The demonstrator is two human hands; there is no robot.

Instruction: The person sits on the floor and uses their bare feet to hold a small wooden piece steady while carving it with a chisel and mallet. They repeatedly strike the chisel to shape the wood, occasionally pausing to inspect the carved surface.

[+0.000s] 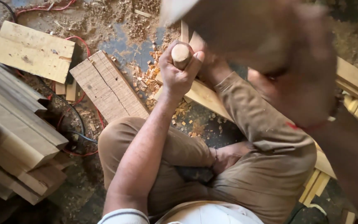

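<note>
My left hand is closed around the round wooden handle of a chisel, held upright over a pale wooden plank that lies across my crossed legs. Small wood chips are scattered around the plank. My right hand is raised close to the camera and heavily blurred. It grips a thick wooden mallet whose pale end reaches the top edge above the chisel. A red band shows at that wrist.
Stacked timber beams fill the left side. A flat board and a rough plank lie on the sawdust-covered floor, with red and black cables between them. More pale planks lie at the right.
</note>
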